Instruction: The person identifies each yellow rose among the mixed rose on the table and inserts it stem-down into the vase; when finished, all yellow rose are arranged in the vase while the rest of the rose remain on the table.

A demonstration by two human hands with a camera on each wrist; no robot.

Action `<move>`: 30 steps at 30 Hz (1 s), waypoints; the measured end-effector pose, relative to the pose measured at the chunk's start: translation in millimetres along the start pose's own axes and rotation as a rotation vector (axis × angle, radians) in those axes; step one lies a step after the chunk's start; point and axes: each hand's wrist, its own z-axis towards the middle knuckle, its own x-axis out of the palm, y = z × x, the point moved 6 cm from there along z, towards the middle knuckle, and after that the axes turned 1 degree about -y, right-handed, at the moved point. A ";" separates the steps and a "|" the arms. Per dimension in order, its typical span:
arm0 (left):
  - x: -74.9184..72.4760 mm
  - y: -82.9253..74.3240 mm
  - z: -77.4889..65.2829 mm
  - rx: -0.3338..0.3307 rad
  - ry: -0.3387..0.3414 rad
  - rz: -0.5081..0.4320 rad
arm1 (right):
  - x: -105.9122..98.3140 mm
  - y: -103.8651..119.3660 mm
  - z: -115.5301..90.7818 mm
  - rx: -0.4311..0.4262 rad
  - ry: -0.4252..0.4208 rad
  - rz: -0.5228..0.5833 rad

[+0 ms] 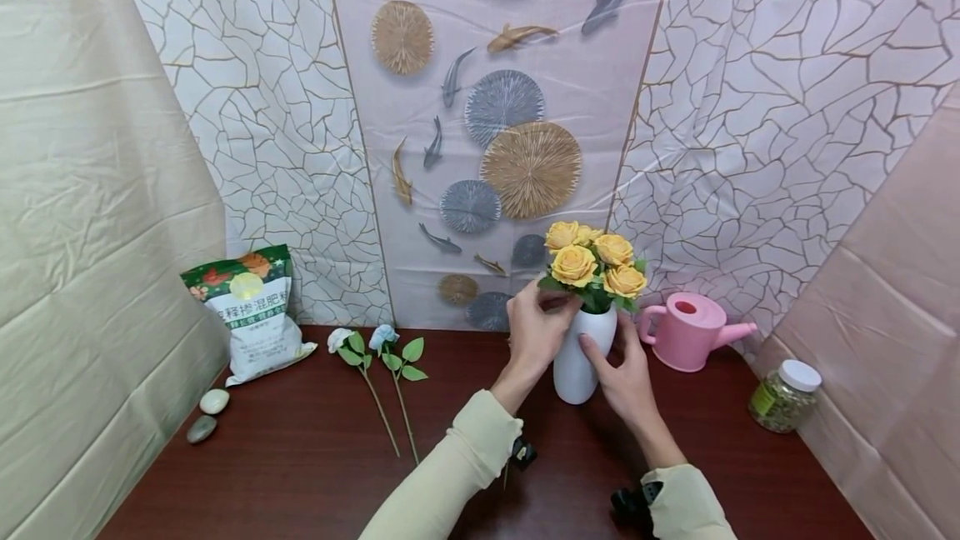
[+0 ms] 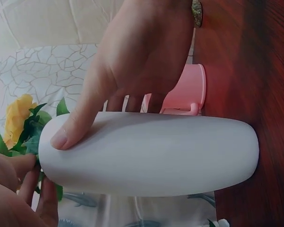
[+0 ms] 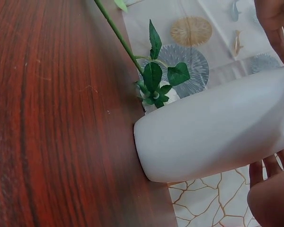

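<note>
A white vase (image 1: pixel 576 365) stands upright on the dark red wooden table, with a bunch of yellow roses (image 1: pixel 592 261) in its mouth. My right hand (image 1: pixel 624 377) grips the vase's upper part, thumb across the near side and fingers round the far side. In the left wrist view, that thumb lies flat on the white wall (image 2: pixel 146 156). My left hand (image 1: pixel 542 323) is at the vase's rim, its thumb and fingers pinching green leaves (image 2: pixel 34 144) under the blooms. The leaves partly hide its fingertips. Past the vase, the right wrist view shows a whitish rose (image 3: pixel 169 92) with a green stem.
A white rose (image 1: pixel 340 340) and a pale blue rose (image 1: pixel 384 337) lie left of my arms. Farther left are a fertilizer bag (image 1: pixel 262 327) and two stones (image 1: pixel 214 401). On the right stand a pink watering can (image 1: pixel 686 340) and a white-lidded jar (image 1: pixel 783 402). Patterned cloth hangs behind.
</note>
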 end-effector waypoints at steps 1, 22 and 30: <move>-0.7 0.5 -0.4 -0.002 -0.004 -0.008 | 0.3 0.2 0.0 0.000 0.002 0.004; 1.3 9.4 6.5 -0.146 0.017 0.003 | 2.8 3.3 -4.4 0.020 -0.028 -0.012; 1.6 11.0 8.3 -0.123 0.163 0.046 | 4.4 -1.8 -5.4 0.017 -0.072 -0.044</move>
